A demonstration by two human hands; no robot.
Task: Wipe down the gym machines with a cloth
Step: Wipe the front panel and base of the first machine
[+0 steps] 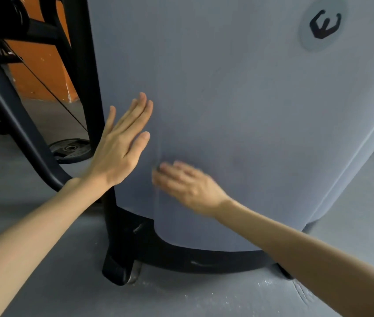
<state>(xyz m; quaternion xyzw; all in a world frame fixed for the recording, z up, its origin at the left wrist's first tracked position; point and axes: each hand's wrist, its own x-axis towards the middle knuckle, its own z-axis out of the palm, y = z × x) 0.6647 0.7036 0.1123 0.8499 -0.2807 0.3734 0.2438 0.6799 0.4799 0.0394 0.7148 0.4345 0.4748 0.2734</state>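
Smooth curved grey machine panel [238,99]; left hand [122,145] flat, right hand [188,186] blurred.

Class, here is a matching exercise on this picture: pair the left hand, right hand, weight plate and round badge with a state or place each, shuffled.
1 left hand
2 right hand
3 weight plate
4 round badge

A lying on the floor
B blurred, low on the grey panel
C top right of the panel
D fingers straight, flat against the panel

Pairs: 1-D, 2-B, 3-A, 4-C
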